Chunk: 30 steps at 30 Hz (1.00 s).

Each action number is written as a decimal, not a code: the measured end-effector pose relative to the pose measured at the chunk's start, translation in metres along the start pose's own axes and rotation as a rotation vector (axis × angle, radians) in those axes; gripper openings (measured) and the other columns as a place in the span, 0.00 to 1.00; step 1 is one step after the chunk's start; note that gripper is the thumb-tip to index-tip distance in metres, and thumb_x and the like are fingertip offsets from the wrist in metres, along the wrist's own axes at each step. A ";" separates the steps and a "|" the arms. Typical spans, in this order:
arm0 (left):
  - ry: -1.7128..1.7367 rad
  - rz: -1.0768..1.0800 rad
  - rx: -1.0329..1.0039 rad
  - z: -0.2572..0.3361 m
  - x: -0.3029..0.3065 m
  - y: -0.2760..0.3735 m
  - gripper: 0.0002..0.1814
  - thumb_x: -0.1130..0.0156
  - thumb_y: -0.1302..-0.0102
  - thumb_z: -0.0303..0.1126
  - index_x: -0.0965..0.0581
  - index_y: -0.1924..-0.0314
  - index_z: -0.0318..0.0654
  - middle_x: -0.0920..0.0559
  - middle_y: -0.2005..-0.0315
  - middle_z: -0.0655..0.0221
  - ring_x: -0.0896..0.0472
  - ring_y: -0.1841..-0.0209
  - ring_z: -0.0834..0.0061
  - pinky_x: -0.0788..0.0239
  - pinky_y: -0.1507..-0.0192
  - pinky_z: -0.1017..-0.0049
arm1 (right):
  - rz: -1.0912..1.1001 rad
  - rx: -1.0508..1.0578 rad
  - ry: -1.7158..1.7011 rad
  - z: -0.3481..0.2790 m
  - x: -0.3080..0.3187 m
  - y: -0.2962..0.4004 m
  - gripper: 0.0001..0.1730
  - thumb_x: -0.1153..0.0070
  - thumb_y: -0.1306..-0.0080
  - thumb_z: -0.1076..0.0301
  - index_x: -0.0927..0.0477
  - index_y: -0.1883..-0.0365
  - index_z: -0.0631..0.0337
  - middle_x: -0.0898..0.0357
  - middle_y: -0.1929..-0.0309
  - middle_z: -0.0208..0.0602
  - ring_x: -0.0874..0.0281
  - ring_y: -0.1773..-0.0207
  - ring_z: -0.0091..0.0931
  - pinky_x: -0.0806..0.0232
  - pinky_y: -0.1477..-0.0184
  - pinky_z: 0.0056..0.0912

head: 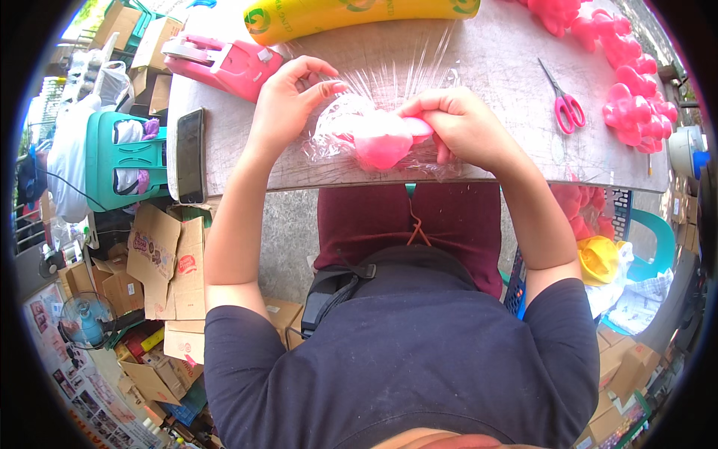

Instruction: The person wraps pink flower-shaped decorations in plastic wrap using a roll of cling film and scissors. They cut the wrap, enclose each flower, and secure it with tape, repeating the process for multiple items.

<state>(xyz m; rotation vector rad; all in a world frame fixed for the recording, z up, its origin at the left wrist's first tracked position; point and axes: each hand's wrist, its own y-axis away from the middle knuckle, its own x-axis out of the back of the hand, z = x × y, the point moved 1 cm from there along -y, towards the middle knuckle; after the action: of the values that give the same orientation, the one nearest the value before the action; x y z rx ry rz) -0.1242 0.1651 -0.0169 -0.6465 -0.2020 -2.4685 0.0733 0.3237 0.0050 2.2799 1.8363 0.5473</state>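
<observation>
A glossy pink rounded bundle (382, 143) lies near the table's front edge, partly covered by crumpled clear cling film (335, 126). My right hand (461, 129) pinches the bundle's right side, with film around the fingertips. Above the bundle's left side is my left hand (297, 95), thumb and forefinger curved close together beside the film. Whether a thin fold of film sits between them is unclear. Stretched film creases run from the bundle towards a yellow cling wrap roll (359, 18) at the table's far side.
A pink tape dispenser (227, 66) and a phone (191, 156) lie on the left of the table (499, 62). Pink-handled scissors (567, 108) and clusters of pink rounded pieces (636, 112) lie right. Teal stools (104, 163) and cardboard boxes (168, 264) stand at left.
</observation>
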 end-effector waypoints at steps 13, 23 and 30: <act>-0.325 -0.074 -0.518 0.085 -0.037 0.057 0.14 0.29 0.42 0.32 0.19 0.57 0.36 0.17 0.61 0.59 0.17 0.56 0.62 0.25 0.54 0.68 | -0.044 0.032 -0.134 0.011 0.010 -0.006 0.18 0.58 0.30 0.72 0.19 0.47 0.58 0.19 0.71 0.32 0.21 0.74 0.18 0.27 0.73 0.23; -0.266 -0.027 -0.512 0.083 -0.038 0.059 0.11 0.28 0.43 0.28 0.19 0.61 0.35 0.16 0.62 0.59 0.17 0.59 0.61 0.24 0.55 0.68 | 0.936 0.152 1.155 0.060 0.118 0.084 0.14 0.49 0.32 0.74 0.20 0.49 0.60 0.20 0.55 0.46 0.23 0.49 0.41 0.31 0.46 0.39; -0.268 -0.005 -0.494 0.084 -0.038 0.062 0.14 0.28 0.44 0.29 0.19 0.57 0.38 0.15 0.63 0.60 0.16 0.58 0.62 0.25 0.55 0.70 | 0.845 0.091 0.984 0.081 0.138 0.108 0.17 0.44 0.34 0.75 0.21 0.47 0.64 0.20 0.56 0.45 0.21 0.56 0.37 0.29 0.50 0.35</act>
<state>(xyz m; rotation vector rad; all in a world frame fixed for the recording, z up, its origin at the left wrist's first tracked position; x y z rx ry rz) -0.0280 0.1562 0.0374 -1.1837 0.3186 -2.4391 0.2262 0.4408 -0.0069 3.0803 0.9379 2.0083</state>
